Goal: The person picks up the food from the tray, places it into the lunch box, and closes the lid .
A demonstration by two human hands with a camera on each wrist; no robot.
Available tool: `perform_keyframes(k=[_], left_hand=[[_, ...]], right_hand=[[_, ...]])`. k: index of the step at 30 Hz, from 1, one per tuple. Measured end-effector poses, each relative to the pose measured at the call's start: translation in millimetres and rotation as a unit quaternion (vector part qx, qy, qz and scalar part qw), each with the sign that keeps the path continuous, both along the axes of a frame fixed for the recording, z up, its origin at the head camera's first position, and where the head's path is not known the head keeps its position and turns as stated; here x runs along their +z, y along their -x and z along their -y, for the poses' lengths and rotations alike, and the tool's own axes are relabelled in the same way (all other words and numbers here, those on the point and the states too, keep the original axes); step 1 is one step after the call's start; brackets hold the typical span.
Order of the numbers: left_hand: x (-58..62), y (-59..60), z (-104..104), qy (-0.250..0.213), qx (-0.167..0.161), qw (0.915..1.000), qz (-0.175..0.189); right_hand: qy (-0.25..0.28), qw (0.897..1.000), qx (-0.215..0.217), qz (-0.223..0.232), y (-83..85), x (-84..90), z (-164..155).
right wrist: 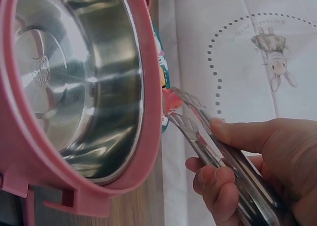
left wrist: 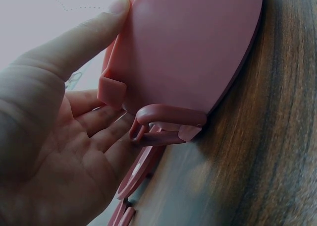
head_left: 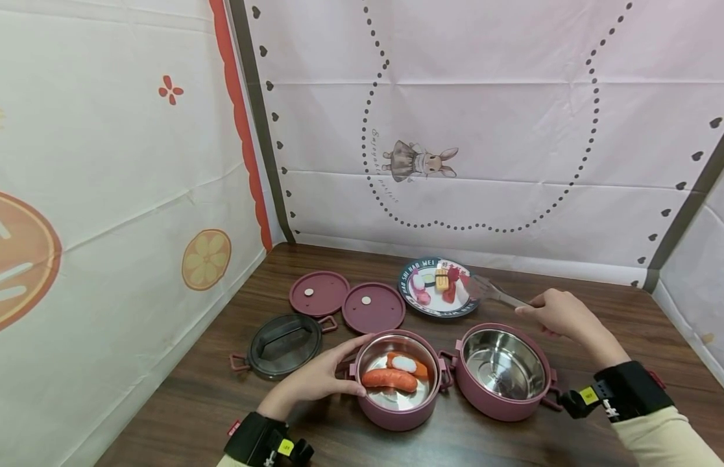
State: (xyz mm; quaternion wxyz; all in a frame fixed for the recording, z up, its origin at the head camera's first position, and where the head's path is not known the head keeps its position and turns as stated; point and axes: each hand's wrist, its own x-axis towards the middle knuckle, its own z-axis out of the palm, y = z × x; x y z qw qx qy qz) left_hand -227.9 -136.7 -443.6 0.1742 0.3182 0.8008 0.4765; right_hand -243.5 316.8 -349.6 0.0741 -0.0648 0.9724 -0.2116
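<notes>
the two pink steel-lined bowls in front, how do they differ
The left bowl holds a sausage and other food pieces; the right bowl holds nothing. The left hand rests against the left bowl's side; the right hand is off the right bowl, holding tongs at the plate. Both are pink outside, shiny inside, lidless.

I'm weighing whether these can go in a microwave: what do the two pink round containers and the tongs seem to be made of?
Both pink round containers look like matte plastic shells with mirror-bright steel liners that throw reflections. The tongs, pinched in the right hand, look like polished metal, probably stainless steel, judging by their grey shine.
</notes>
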Motion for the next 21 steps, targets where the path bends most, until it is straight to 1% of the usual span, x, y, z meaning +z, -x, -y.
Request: perform_keyframes(k=[4, 13, 21], left_hand=[[0.4, -0.1, -0.2, 0.000, 0.001, 1.0000, -0.001], [0.7, -0.2, -0.5, 0.005, 0.004, 1.0000, 0.002], [2.5, -0.9, -0.7, 0.005, 0.004, 1.0000, 0.002]], right_hand=[[0.017, 1.000, 0.003, 0.001, -1.6, 0.7, -2.5], [0.026, 1.000, 0.004, -0.002, -4.9, -2.0, -4.3], [0.044, 0.999, 0.010, 0.004, -10.5, 2.4, 0.7]])
